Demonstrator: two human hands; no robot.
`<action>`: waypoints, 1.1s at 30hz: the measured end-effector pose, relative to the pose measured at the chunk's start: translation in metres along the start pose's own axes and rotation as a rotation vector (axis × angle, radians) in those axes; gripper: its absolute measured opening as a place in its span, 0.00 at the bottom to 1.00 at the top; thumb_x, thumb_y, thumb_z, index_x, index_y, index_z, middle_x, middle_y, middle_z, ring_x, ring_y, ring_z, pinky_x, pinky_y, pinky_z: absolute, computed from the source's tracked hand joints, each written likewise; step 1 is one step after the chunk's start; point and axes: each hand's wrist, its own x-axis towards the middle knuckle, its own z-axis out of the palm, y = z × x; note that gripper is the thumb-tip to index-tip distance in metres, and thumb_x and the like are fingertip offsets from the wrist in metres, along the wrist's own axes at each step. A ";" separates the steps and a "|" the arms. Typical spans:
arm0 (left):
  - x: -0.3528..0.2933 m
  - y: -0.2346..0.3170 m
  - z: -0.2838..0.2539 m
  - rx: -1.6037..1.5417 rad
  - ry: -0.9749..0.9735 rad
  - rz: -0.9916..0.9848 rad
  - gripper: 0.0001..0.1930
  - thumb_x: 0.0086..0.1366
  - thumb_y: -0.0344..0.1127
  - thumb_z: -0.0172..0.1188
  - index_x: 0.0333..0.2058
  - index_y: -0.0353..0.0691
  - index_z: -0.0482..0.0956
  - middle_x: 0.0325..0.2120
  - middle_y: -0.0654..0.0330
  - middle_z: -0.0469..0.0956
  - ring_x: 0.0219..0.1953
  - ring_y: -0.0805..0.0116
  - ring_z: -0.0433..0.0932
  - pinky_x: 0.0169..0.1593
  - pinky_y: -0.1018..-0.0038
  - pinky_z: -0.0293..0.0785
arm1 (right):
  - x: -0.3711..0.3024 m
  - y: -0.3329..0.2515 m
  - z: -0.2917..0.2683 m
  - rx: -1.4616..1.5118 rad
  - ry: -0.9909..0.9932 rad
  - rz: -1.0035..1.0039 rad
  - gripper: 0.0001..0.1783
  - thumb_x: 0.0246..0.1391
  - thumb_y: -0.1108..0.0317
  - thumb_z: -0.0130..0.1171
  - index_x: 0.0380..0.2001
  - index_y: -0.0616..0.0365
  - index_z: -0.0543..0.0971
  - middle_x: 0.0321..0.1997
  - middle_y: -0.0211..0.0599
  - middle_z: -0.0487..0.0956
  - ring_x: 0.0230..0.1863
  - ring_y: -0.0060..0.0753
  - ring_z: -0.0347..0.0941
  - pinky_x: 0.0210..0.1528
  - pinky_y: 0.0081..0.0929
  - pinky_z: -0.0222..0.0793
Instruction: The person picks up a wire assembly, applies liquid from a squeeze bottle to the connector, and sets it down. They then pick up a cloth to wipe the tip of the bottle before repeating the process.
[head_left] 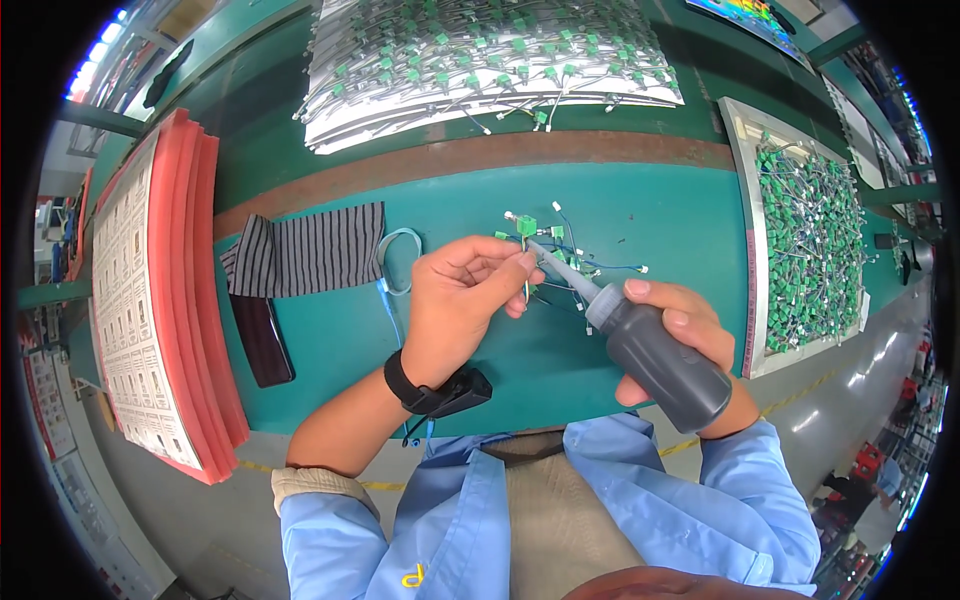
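Observation:
My left hand (pixel 455 295) pinches a small green wire connector (pixel 526 226) between thumb and fingers, with its thin wires running down through the grip. My right hand (pixel 690 325) is wrapped around a dark grey squeeze bottle (pixel 665 362), tilted so that its tapered nozzle (pixel 566 268) points up and left. The nozzle tip is beside the held connector, near my left fingertips; whether they touch, I cannot tell. Just behind and right of the tip, several loose connectors with wires (pixel 562 238) lie on the green mat (pixel 470 195).
On the right stands a tray (pixel 757 230) heaped with green connectors. White sheets (pixel 345 130) covered with wired connectors lie at the back. To the left are red boards (pixel 200 300), a striped cloth (pixel 320 250), a dark phone (pixel 263 345) and a blue strap (pixel 401 262).

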 end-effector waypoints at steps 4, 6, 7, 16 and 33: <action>0.000 0.000 0.000 -0.011 -0.001 0.001 0.05 0.67 0.27 0.62 0.39 0.33 0.81 0.31 0.52 0.84 0.24 0.76 0.77 0.30 0.79 0.75 | 0.001 -0.001 -0.002 -0.017 -0.016 0.013 0.46 0.41 0.51 0.79 0.57 0.62 0.66 0.50 0.69 0.78 0.38 0.50 0.83 0.35 0.36 0.81; 0.000 0.001 0.000 -0.023 -0.001 0.002 0.05 0.67 0.27 0.61 0.39 0.33 0.81 0.31 0.52 0.84 0.24 0.76 0.77 0.30 0.79 0.75 | 0.001 -0.001 -0.002 -0.018 -0.017 0.014 0.46 0.41 0.51 0.79 0.57 0.62 0.66 0.50 0.69 0.78 0.38 0.50 0.83 0.35 0.36 0.81; 0.000 0.001 0.000 -0.023 -0.001 0.002 0.05 0.67 0.27 0.61 0.39 0.33 0.81 0.31 0.52 0.84 0.24 0.76 0.77 0.30 0.79 0.75 | 0.001 -0.001 -0.002 -0.018 -0.016 0.014 0.46 0.41 0.51 0.79 0.57 0.62 0.66 0.50 0.69 0.78 0.38 0.50 0.83 0.35 0.36 0.81; 0.000 0.001 0.001 -0.023 -0.014 -0.002 0.04 0.67 0.27 0.61 0.39 0.33 0.81 0.31 0.52 0.84 0.23 0.76 0.76 0.29 0.79 0.74 | 0.000 -0.001 -0.001 -0.002 -0.010 0.010 0.47 0.41 0.51 0.79 0.58 0.62 0.66 0.50 0.69 0.78 0.38 0.50 0.83 0.35 0.37 0.81; 0.000 0.001 0.000 -0.061 -0.049 -0.019 0.07 0.69 0.29 0.59 0.41 0.32 0.81 0.32 0.54 0.83 0.25 0.77 0.75 0.31 0.80 0.72 | -0.002 -0.002 -0.004 -0.022 -0.021 0.038 0.48 0.42 0.51 0.79 0.59 0.62 0.64 0.51 0.67 0.78 0.41 0.50 0.83 0.37 0.39 0.80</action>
